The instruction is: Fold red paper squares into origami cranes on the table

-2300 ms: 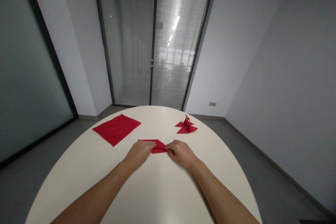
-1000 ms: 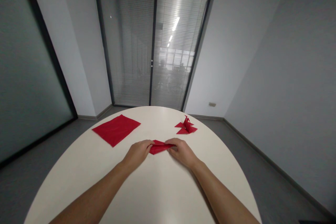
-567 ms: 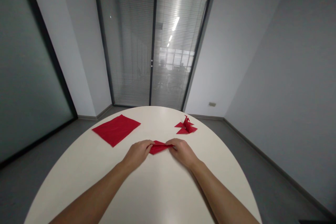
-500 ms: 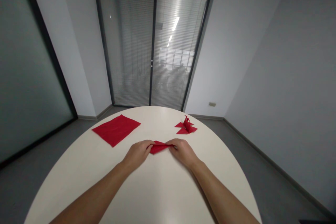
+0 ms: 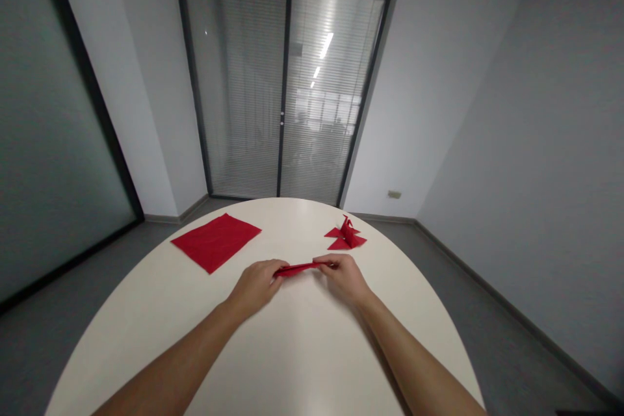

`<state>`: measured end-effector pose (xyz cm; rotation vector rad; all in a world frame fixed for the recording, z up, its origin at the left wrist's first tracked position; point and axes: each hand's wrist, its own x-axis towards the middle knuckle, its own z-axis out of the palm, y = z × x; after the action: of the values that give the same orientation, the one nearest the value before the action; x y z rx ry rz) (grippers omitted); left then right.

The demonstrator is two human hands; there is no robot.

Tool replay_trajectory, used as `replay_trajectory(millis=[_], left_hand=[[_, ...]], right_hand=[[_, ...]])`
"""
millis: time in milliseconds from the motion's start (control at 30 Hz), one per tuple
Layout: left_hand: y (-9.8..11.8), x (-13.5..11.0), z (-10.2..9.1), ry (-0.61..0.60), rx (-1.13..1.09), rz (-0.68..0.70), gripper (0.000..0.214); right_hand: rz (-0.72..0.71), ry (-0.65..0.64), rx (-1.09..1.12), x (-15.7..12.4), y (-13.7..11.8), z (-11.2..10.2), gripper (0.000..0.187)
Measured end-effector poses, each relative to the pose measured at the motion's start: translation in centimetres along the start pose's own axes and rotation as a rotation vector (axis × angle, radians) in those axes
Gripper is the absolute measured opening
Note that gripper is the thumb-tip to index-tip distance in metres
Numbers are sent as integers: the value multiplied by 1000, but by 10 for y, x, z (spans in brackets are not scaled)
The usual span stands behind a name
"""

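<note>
A folded piece of red paper (image 5: 298, 269) stretches between my two hands just above the middle of the table, seen nearly edge-on as a narrow strip. My left hand (image 5: 258, 284) pinches its left end, thumb below and fingers on top. At the other end, my right hand (image 5: 344, 277) grips the paper between thumb and fingers, slightly higher than the left. The fingers cover both tips of the paper, so its full shape is hidden.
A flat red sheet of paper (image 5: 217, 242) lies at the table's back left. Back right stands a folded red paper crane (image 5: 346, 234). The round white table (image 5: 302, 351) has its far edge before a glass door with blinds (image 5: 283, 84).
The folded paper has tipped from showing a broad face to a thin edge. My right hand has risen a little; my left has hardly moved.
</note>
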<state>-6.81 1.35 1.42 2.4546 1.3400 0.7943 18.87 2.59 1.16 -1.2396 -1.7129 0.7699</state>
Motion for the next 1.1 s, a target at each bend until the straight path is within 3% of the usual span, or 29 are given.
replay_trajectory(millis=[333, 667, 933, 1100], left_hand=[[7, 0, -6, 107, -229, -156, 22], [0, 4, 6, 29, -263, -257, 27], [-7, 2, 12, 99, 30, -91, 21], [-3, 2, 12, 235, 76, 71, 24]], right_hand=[[199, -133, 503, 3, -2, -7, 50], [296, -133, 539, 3, 10, -1, 54], [250, -45, 322, 5, 28, 10, 35], [212, -15, 202, 7, 37, 8, 26]])
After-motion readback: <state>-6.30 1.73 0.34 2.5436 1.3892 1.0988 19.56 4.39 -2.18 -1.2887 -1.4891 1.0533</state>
